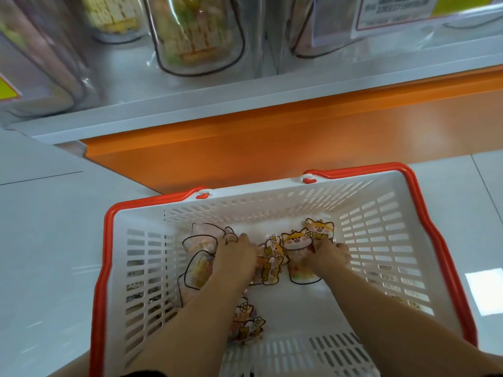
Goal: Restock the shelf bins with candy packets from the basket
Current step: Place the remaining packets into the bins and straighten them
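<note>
A white slatted basket (272,202) with an orange-red rim stands on the floor below me. Several candy packets lie on its bottom, some printed with orange cartoon cats (296,240), others clear with a dark outline (200,269). Both my hands reach down into it. My left hand (236,253) has its fingers curled into the packets at the left middle. My right hand (330,253) grips the cat-printed packets at the right. Another cat packet (246,326) lies nearer me under my left forearm.
Above the basket runs a shelf with a grey lip (190,102) and an orange base panel (272,137). Clear bins hold packets, one (196,36) straight ahead and others at left and right. A price label (424,12) hangs at upper right. Pale floor tiles surround the basket.
</note>
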A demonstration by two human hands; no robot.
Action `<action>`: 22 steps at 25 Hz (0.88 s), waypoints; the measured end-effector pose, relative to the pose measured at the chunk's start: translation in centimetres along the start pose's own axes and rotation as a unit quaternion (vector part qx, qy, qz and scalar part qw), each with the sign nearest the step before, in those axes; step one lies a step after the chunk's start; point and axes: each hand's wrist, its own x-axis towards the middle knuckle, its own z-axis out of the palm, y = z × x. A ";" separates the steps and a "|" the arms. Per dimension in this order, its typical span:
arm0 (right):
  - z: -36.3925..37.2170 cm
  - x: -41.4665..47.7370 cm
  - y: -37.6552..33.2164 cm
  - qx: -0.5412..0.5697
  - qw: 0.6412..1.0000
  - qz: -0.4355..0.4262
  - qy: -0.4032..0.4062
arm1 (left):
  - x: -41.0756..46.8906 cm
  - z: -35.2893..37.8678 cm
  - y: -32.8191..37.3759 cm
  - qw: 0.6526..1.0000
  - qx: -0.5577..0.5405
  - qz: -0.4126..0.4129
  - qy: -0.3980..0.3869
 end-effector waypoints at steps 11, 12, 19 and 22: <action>-1.6 -3.4 -0.5 0.264 0.958 -0.103 0.045 | -2.7 -1.1 -2.6 0.880 -0.469 -0.046 0.053; -2.1 -4.1 -0.4 0.297 0.948 -0.109 0.044 | -3.2 -1.1 -2.8 0.859 -0.507 -0.051 0.052; -6.0 -9.3 1.1 0.487 0.865 -0.118 -0.036 | -7.5 -3.2 -1.6 0.757 -0.641 -0.087 0.090; -6.7 -13.1 -0.2 0.549 0.810 -0.149 -0.140 | -10.0 -5.4 0.1 0.686 -0.719 -0.081 0.076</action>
